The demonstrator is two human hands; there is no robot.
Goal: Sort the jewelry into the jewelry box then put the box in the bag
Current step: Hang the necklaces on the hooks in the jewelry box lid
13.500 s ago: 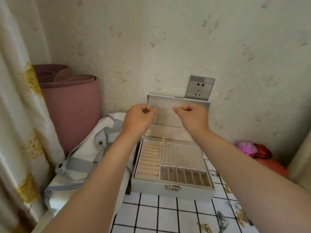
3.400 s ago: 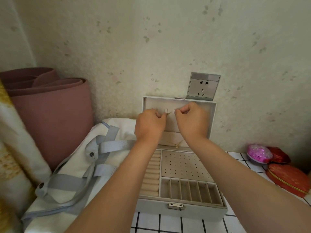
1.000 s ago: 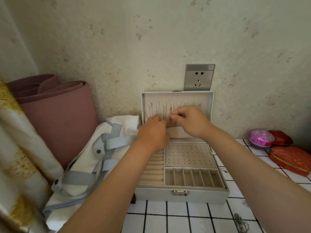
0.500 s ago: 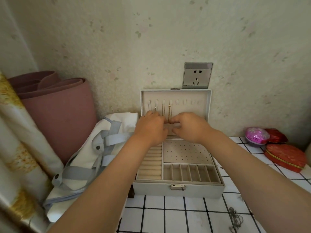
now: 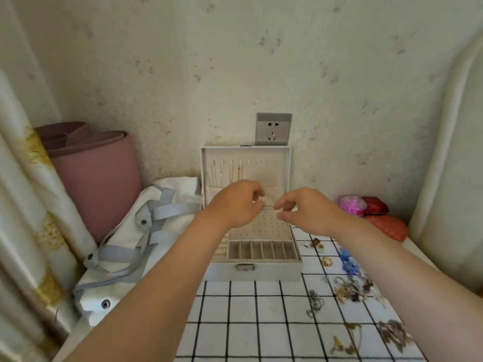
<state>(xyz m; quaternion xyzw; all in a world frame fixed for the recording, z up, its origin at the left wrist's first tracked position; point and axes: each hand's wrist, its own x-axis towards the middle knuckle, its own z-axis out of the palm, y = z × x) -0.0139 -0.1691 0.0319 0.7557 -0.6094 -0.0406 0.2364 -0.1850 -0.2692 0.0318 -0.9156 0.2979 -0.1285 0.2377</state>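
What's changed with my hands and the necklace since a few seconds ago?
The necklace you were holding now hangs inside the lid of the jewelry box. Both hands let go and drew back: the left hand and right hand hover over the tray, seemingly empty. The box remains open, the bag beside it, the loose jewelry on the table.

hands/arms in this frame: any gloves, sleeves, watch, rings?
None visible: left hand and right hand are ungloved; left forearm and right forearm are bare to the frame edge, no sleeve, watch or bracelet. No rings show on the fingers, though blur could hide a thin one.
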